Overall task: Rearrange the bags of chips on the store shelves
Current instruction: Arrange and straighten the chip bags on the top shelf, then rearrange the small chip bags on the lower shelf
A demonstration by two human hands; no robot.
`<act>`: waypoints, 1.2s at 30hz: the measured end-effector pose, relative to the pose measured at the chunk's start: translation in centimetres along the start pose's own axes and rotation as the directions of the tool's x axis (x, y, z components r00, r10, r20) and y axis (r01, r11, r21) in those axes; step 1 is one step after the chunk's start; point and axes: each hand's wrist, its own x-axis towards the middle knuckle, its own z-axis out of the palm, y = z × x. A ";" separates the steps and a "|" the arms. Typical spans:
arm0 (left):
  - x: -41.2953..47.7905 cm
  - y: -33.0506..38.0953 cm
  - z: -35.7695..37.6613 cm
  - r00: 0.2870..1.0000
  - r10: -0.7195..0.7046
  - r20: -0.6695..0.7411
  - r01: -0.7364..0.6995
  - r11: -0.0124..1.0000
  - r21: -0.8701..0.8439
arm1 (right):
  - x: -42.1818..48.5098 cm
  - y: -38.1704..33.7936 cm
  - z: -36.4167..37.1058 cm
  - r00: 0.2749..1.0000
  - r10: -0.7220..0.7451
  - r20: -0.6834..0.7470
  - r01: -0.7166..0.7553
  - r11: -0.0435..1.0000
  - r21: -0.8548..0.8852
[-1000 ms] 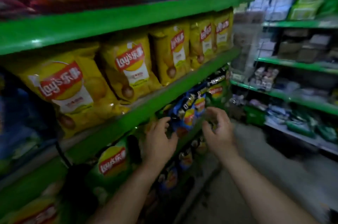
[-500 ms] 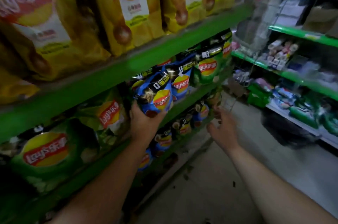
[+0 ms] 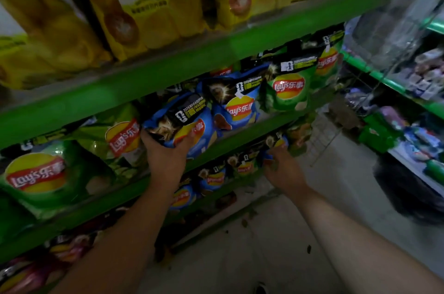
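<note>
My left hand [image 3: 165, 156] grips a blue bag of chips [image 3: 185, 123] from below, at the front of the middle green shelf [image 3: 240, 140]. A second blue bag [image 3: 237, 108] and green bags [image 3: 288, 91] stand to its right on the same shelf. Further left stand larger green bags [image 3: 48, 173]. My right hand [image 3: 281, 166] reaches down to the lower shelf, its fingers on a small blue bag [image 3: 276, 144] there. Whether it has closed on that bag I cannot tell. Small blue and green bags [image 3: 213, 178] line that lower shelf.
Big yellow bags [image 3: 134, 5] fill the shelf above. Reddish bags [image 3: 60, 250] lie on the bottom shelf at left. Across the grey aisle floor [image 3: 276, 245] another green shelving unit [image 3: 396, 87] holds mixed goods, with a dark bag [image 3: 408, 188] on the floor beside it.
The view has dropped and moved closer to the middle shelf. My left hand keeps hold of the blue bag. My right hand has moved in to the lower shelf's small bags.
</note>
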 end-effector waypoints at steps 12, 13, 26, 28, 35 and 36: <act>-4.3 -2.2 -6.3 0.985 0.031 0.171 -0.031 1.000 0.001 | 3.4 -3.2 9.0 0.845 -0.124 0.521 0.251 0.951 -0.182; -4.5 -2.6 -6.6 0.985 0.020 0.172 -0.022 1.000 0.011 | 3.5 -3.5 9.3 0.841 -0.125 0.527 0.258 0.948 -0.186; -5.9 -5.1 -8.4 0.985 -0.069 0.158 0.056 0.995 0.085 | 3.3 -5.6 6.5 0.946 -0.298 0.130 0.314 0.941 -0.128; -5.9 -5.5 -8.4 0.982 -0.067 0.174 0.047 0.992 0.116 | 3.6 -4.5 5.5 0.957 -0.265 0.120 0.281 0.949 -0.145; -8.1 -10.7 -10.0 0.929 -0.229 0.291 0.145 0.948 0.285 | 2.9 0.0 6.6 0.840 0.057 0.539 0.177 0.911 -0.372; -8.5 -11.4 -10.2 0.918 -0.263 0.296 0.166 0.935 0.314 | 2.8 0.5 7.0 0.836 0.082 0.543 0.173 0.899 -0.403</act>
